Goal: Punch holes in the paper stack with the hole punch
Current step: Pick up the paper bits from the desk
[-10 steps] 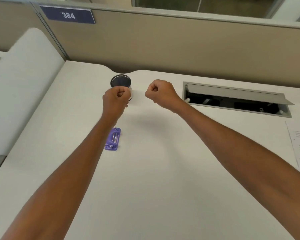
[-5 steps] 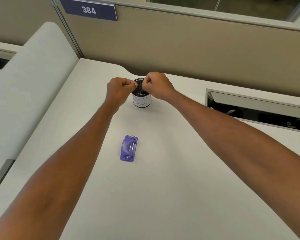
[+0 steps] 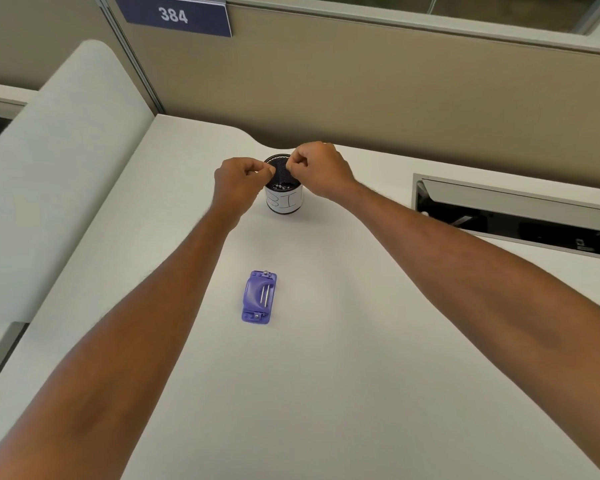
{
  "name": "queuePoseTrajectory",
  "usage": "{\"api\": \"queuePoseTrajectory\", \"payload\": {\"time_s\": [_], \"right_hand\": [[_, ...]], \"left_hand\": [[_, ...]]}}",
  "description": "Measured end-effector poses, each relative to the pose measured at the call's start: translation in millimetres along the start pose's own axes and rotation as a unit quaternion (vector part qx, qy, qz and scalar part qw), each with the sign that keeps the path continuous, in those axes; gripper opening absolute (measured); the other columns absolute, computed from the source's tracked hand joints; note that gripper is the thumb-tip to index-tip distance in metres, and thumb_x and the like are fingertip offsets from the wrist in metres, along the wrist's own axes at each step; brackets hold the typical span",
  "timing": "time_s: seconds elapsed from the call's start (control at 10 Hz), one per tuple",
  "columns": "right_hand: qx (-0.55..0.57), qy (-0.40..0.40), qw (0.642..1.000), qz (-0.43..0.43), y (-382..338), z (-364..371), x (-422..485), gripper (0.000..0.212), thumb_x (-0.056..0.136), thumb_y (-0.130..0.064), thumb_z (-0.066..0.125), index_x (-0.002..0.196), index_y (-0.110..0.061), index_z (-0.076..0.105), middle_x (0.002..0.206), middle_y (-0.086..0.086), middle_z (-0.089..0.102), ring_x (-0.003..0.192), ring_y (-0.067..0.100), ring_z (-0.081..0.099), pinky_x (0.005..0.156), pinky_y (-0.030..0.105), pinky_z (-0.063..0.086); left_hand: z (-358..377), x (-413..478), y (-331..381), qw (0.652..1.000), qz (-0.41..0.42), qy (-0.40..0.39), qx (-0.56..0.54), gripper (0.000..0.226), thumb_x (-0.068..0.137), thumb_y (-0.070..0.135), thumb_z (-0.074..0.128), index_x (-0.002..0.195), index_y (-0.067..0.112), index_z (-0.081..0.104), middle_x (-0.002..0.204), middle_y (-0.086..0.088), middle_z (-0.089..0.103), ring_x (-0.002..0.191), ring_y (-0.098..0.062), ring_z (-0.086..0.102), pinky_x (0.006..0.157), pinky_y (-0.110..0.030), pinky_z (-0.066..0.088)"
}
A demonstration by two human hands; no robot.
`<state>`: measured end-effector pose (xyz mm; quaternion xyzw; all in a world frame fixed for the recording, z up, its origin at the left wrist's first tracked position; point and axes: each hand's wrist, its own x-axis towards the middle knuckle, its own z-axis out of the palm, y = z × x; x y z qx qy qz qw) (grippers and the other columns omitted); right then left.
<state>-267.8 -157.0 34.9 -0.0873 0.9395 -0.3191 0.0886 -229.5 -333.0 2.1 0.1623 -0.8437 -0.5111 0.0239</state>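
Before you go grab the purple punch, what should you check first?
1. Punch within reach: ok, it lies on the desk between both forearms.
2. Punch free to pick up: ok, nothing touches it.
3. Left hand empty: cannot tell, fingers pinched together over the mesh cup.
4. Right hand empty: cannot tell, pinched the same way above the cup.
5. Paper stack ready: not ok, none is in view.
6. Cup safe from a knock: ok, upright, standing farther back than the punch.
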Motion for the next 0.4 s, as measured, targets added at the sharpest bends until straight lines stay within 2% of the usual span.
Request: {"api": "queuePoseTrajectory", "payload": {"time_s": [0.2, 0.3, 0.4], "right_hand": [[0.014, 0.005, 1.000, -0.006, -1, -6, -9, 0.027, 0.094, -0.018, 0.054, 0.099, -0.020, 0.080, 0.101, -0.004, 0.079, 0.096, 0.027, 0.070, 0.083, 0.042, 0.058], [0.036, 0.077, 0.996, 0.005, 6, -45, -37, 0.031, 0.097, -0.018, 0.051, 0.114, -0.023, 0.077, 0.120, -0.004, 0.076, 0.108, 0.025, 0.068, 0.089, 0.040, 0.056], [0.033, 0.081, 0.996, 0.007, 24, -40, -46, 0.034, 0.106, -0.029, 0.054, 0.135, -0.020, 0.068, 0.136, -0.001, 0.067, 0.123, 0.024, 0.063, 0.098, 0.040, 0.052]], "left_hand": [[3, -9, 6, 1.000, 0.011, 0.018, 0.016, 0.015, 0.098, 0.033, 0.071, 0.092, 0.025, 0.082, 0.066, 0.007, 0.068, 0.058, -0.012, 0.055, 0.064, -0.030, 0.050], [13, -37, 50, 0.999, 0.046, 0.027, -0.002, 0.022, 0.100, 0.034, 0.065, 0.099, 0.020, 0.082, 0.079, -0.003, 0.076, 0.072, -0.023, 0.064, 0.078, -0.045, 0.062], [15, -42, 47, 0.998, 0.046, 0.031, 0.041, 0.022, 0.101, 0.031, 0.061, 0.105, 0.019, 0.080, 0.083, -0.002, 0.076, 0.086, -0.027, 0.071, 0.086, -0.046, 0.063]]}}
